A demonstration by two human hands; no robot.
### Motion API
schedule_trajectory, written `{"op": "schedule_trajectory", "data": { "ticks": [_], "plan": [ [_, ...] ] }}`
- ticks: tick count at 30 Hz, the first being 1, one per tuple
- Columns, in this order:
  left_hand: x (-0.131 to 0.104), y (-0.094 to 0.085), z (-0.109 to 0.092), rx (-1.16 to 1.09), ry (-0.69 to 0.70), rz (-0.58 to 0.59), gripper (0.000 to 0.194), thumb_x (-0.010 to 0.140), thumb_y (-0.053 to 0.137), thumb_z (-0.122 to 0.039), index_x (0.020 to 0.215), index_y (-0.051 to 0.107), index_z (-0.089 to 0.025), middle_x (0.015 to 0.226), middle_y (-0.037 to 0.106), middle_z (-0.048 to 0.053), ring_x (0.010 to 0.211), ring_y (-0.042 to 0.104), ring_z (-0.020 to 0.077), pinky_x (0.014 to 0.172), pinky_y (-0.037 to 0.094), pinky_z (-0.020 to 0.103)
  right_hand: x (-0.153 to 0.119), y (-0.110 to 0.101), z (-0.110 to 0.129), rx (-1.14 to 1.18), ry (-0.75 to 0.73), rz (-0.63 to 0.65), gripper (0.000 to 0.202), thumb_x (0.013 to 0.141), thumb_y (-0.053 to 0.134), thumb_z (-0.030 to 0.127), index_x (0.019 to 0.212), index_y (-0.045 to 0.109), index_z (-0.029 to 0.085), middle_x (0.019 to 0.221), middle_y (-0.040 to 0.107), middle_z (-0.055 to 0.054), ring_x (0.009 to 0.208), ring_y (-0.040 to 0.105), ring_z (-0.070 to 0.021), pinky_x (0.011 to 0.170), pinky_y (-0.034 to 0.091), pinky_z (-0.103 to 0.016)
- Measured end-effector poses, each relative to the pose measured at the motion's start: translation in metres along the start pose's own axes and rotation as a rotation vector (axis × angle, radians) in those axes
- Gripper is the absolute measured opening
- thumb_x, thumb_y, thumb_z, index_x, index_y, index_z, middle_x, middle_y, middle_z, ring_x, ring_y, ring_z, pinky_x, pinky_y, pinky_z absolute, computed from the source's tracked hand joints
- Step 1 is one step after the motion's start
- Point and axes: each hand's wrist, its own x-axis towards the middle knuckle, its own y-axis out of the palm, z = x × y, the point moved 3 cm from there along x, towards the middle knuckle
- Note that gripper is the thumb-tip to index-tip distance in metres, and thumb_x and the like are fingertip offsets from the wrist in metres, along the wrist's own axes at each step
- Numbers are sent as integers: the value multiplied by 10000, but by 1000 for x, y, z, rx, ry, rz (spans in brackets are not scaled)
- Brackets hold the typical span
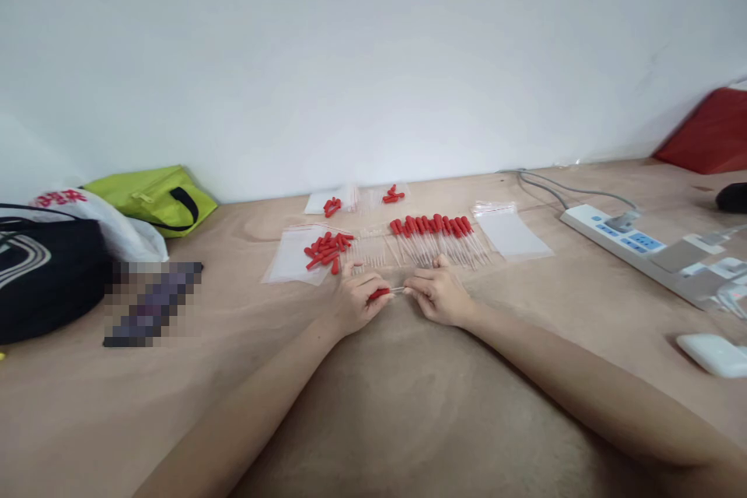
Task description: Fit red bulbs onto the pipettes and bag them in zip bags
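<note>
Low over the table, my left hand (360,302) pinches a red rubber bulb (380,293). A thin clear tube (398,290) runs from the bulb to my right hand (439,294), whose fingertips are closed on its other end. Just beyond my right hand lies a row of droppers (432,227), red bulbs at the far end and thin clear stems toward me. Past my left hand are a pile of loose red bulbs (327,249) on a clear plastic bag (287,253) and several bare clear tubes (369,247).
Farther back lie two small groups of red bulbs (332,207). A zip bag (513,232) is right of the droppers. A power strip (612,232) with cables and a white case (713,355) are at right; a green bag (155,198) and black bag (52,272) at left.
</note>
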Motion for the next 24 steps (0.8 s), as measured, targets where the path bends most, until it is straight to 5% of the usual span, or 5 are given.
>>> {"op": "schedule_trajectory", "data": {
  "ticks": [14,17,21,24],
  "plan": [
    [7,-15,9,121,-81,36,176,806,536,-347,887,578,-196,849,661,19,808,586,166,967,216,422,16,-12,5,-139,115,181,224,824,448,245,707,624,171,738,620,-51,752,500,-162,672,191,-314],
    [7,-26,29,191,-277,-23,333,736,605,-374,993,541,-173,947,623,72,911,550,223,881,325,404,21,-20,-17,-136,349,141,223,813,450,255,725,643,185,771,639,-55,765,524,-170,677,227,-305],
    [2,-41,60,246,-586,-36,127,740,585,-264,818,561,-167,845,579,57,831,550,202,742,411,311,25,-25,-58,-134,760,44,273,816,411,298,779,660,192,766,659,-55,746,562,-177,652,286,-282],
    [-2,-47,73,265,-705,53,106,732,589,-269,748,564,-167,780,545,41,762,549,188,692,418,286,30,-19,-76,-210,899,25,281,801,416,323,793,663,189,754,665,-69,755,578,-198,679,307,-296]
  ]
}}
